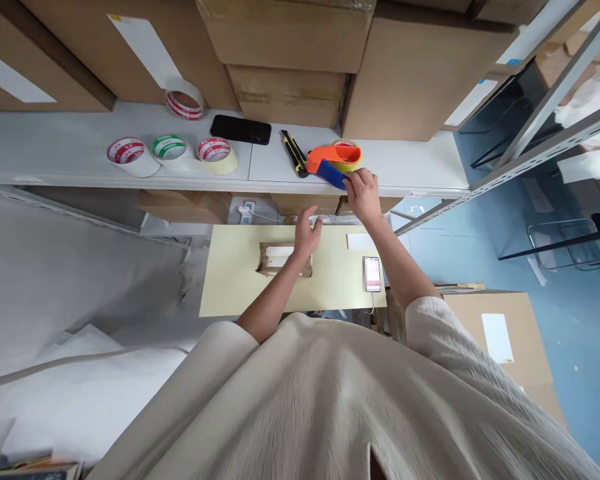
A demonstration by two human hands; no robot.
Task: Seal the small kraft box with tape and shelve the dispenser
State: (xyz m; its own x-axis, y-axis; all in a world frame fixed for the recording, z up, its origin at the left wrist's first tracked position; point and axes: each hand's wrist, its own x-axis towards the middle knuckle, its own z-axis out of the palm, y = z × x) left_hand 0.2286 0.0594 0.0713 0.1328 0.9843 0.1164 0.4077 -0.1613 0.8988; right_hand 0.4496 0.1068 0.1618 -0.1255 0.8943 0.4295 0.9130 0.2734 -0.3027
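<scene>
My right hand (364, 195) reaches to the shelf edge, its fingers closed on the blue handle of an orange tape dispenser (334, 159). A yellow-cored roll of tape sits in the dispenser, which is at shelf height. Just left of it lies a black and yellow utility knife (295, 153). My left hand (307, 235) hovers above the pale yellow table (230, 280) with its fingers apart and nothing in them. Below and left of that hand, a small cardboard box (285, 259) with a white strip on top rests on the table, partly covered by my forearm.
Several tape rolls (171, 148) and a black phone (241, 129) lie on the grey shelf (80, 143). Large cardboard boxes (290, 40) stand behind them. A lit phone (373, 274) with a cable lies on the table's right. Another carton (505, 333) stands at right on the blue floor.
</scene>
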